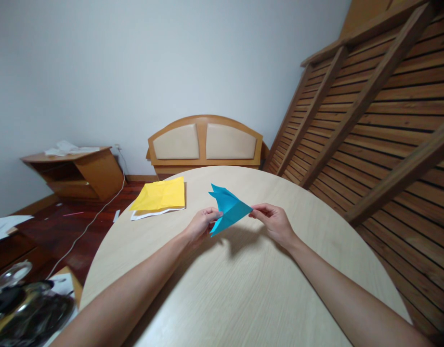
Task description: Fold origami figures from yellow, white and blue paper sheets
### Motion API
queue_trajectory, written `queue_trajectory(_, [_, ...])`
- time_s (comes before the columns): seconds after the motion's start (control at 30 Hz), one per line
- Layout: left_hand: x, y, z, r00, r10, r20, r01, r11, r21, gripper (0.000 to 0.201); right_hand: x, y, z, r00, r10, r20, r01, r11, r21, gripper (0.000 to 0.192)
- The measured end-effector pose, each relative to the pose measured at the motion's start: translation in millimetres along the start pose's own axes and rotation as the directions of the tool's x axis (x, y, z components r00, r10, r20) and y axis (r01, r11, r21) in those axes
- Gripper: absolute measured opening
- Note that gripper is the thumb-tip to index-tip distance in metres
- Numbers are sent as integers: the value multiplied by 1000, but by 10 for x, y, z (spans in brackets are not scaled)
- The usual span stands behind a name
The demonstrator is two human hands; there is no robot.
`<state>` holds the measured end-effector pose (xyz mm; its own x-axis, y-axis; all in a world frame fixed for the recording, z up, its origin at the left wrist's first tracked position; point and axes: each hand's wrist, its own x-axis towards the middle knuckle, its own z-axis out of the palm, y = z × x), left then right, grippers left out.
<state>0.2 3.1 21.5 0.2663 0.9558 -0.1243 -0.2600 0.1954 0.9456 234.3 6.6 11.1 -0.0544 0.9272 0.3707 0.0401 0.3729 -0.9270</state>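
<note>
Soft even light, warped edges

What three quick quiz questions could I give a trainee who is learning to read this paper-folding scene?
1. True or false: both hands hold the blue folded paper above the round table.
2. Which hand pinches its pointed right tip: left hand or right hand?
3. What lies on the table's far left edge?

Key
1. True; its shadow falls on the tabletop beneath.
2. The right hand, between thumb and fingers.
3. Yellow paper lying on a white sheet.
</note>
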Motion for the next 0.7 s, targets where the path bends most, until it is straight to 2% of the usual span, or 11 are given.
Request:
queue_trajectory(0.2, [-6,-18,9,999,8,42,-8,1000,6,38,19,28,16,1000,-18,-11,18,1000,-25,41])
queue_trajectory(0.43, [-10,-32,36,997,35,72,-37,999,27,38,28,34,58,999,25,-36,-23,998,58,46])
queue_trajectory(0.57, [-58,6,46,988,64,138,-63,998,-9,39,27,59,87,997,22,-68,-18,998,65,48])
queue_trajectory(0.7, [-109,26,44,971,110,212,-112,994,-3,49,16,63,108,996,30,-83,-25,998,65,50])
